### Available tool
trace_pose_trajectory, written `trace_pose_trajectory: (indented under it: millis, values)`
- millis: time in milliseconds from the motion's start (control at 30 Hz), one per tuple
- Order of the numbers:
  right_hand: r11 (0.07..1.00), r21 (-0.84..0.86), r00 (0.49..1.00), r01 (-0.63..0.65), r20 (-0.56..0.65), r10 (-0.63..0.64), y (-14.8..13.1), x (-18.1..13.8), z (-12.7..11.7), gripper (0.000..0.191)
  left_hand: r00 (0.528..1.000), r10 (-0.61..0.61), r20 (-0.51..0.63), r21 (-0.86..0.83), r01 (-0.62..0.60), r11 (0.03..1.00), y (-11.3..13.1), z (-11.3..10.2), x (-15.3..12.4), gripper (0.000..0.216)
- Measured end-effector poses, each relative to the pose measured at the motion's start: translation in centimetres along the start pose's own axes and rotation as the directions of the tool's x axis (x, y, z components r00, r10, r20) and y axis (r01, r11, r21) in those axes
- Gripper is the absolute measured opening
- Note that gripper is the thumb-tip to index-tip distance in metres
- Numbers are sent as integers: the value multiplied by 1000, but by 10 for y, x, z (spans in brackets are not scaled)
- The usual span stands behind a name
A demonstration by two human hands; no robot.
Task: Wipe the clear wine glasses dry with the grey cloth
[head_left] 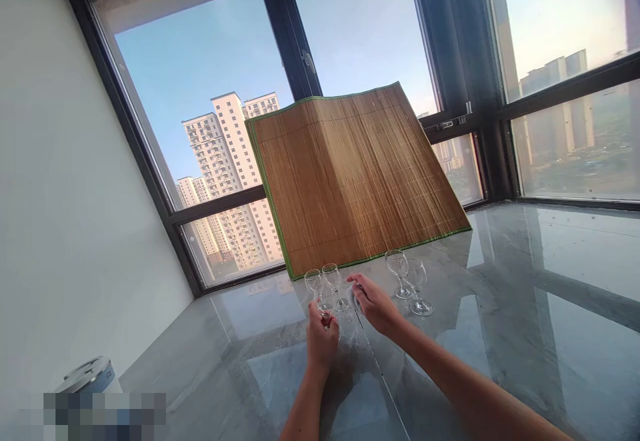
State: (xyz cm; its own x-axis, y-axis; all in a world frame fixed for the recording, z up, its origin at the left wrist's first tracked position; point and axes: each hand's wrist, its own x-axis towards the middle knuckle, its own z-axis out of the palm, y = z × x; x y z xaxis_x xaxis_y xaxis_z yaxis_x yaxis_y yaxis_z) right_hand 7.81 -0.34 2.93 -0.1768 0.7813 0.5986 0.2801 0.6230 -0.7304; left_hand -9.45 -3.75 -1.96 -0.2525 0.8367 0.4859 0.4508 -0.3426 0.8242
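Observation:
Close to two stemmed wine glasses on the left, my left hand has its fingers curled round what looks like another clear glass, mostly hidden by the hand. My right hand is beside it, just right of those glasses, index finger pointing left and the other fingers bent inward. Something pale and glassy shows at its fingertips, too hidden to name. Farther right, apart from my hands, two more wine glasses stand upright and overlap in view.
Behind the glasses a folded bamboo mat with green edging leans against the dark-framed window. The glossy grey marble-like surface has a seam running between my arms. A lidded container stands at lower left near the white wall.

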Motion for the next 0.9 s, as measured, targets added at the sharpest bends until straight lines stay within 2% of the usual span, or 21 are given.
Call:
trace_pose_trajectory:
  millis: [167, 267, 333, 433, 533, 600, 700, 767, 900]
  values:
    - [998, 54, 1000, 12, 20, -13, -5, -1, -4, 37, 998, 68, -2, 138, -67, 988, 10, 3, -5, 51]
    - [997, 3, 997, 77, -19, -77, -9, -5, -2, 39, 994, 101, -47, 273, -85, 958, 18, 1, -8, 53]
    - [989, -31, 990, 142, 3, -142, -12, -10, 1, 38, 986, 156, -63, 403, -118, 908, 21, -1, -9, 54]
    - [957, -70, 956, 280, 110, -272, -18, -16, 5, 38, 966, 250, 67, 579, -242, 779, 26, -1, -11, 46]
    - [925, -132, 926, 357, 178, -333, -20, -16, 5, 40, 925, 297, 238, 623, -380, 684, 31, 3, -13, 40]
    - [923, -204, 943, 327, 140, -303, -16, -12, 0, 40, 905, 332, 265, 618, -424, 662, 34, 4, -14, 46]
    - [950, -233, 974, 210, -35, -224, -6, -3, -7, 38, 901, 369, 228, 602, -428, 674, 36, 4, -14, 54]
    - [974, -174, 979, 144, -119, -166, 2, 1, -8, 38, 919, 345, 189, 579, -388, 717, 35, 3, -13, 54]
    - [994, -85, 986, 73, -143, -84, 12, 3, -3, 35, 964, 251, 93, 484, -264, 834, 31, 1, -11, 49]
